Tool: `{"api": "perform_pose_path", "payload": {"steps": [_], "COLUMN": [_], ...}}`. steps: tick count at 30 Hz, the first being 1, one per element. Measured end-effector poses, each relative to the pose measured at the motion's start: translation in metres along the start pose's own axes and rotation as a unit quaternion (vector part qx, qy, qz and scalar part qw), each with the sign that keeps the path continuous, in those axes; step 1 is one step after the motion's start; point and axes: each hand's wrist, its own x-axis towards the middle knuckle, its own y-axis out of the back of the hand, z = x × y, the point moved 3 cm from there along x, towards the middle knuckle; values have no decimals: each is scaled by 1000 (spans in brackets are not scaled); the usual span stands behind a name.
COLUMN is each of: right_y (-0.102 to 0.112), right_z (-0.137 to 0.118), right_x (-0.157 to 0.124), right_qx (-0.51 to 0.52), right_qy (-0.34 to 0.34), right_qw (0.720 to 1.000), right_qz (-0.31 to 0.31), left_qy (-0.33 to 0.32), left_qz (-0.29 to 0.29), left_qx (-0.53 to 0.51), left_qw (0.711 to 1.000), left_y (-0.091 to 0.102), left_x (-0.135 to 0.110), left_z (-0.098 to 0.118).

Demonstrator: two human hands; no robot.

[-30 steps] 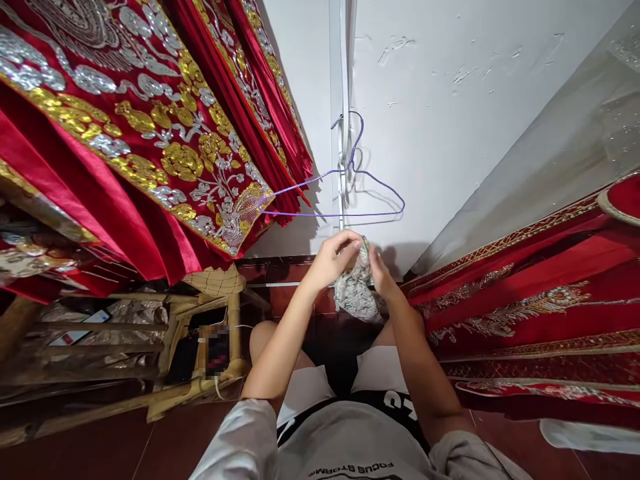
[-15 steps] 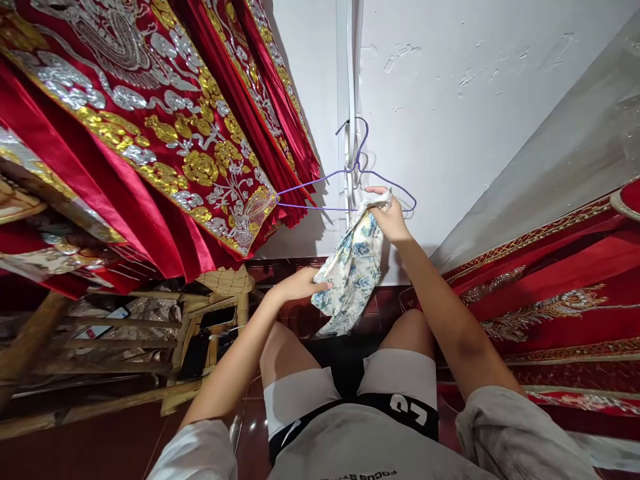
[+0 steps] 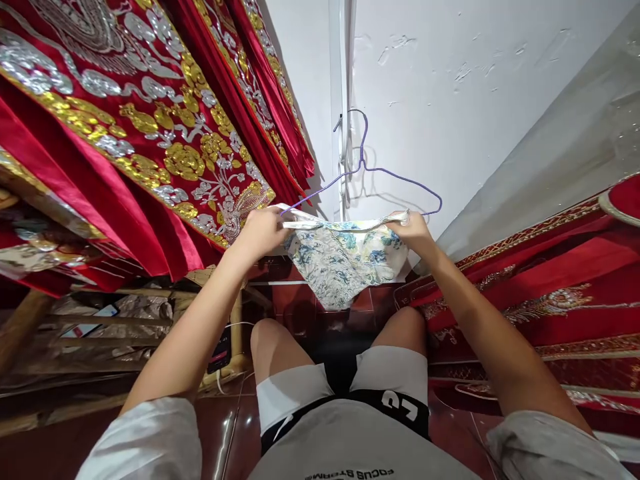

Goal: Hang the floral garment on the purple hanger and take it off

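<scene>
Now that the floral garment [image 3: 345,263] is unbunched, your left hand [image 3: 261,235] and right hand [image 3: 415,231] pinch its band [image 3: 345,227], stretched wide at the purple hanger's [image 3: 362,162] bottom, seemingly meeting the hanger's left end.

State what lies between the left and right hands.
In the head view, a floral garment spans the stretch from the left hand to the right hand, with the purple hanger mostly showing above it.
</scene>
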Motion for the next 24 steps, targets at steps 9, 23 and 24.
{"api": "perform_pose_path", "payload": {"steps": [9, 23, 24], "right_y": [-16, 71, 67], "right_z": [-29, -27, -28], "right_x": [-40, -8, -9], "right_qx": [45, 107, 125], "right_qy": [14, -33, -31], "right_qw": [997, 994, 991], "right_qz": [-68, -16, -20], "left_qy": [-91, 25, 34], "left_qz": [191, 246, 220], "left_qx": [-217, -271, -287], "left_qw": [953, 930, 932], "left_y": [16, 18, 17], "left_x": [25, 42, 44], "left_z": [32, -5, -5]}}
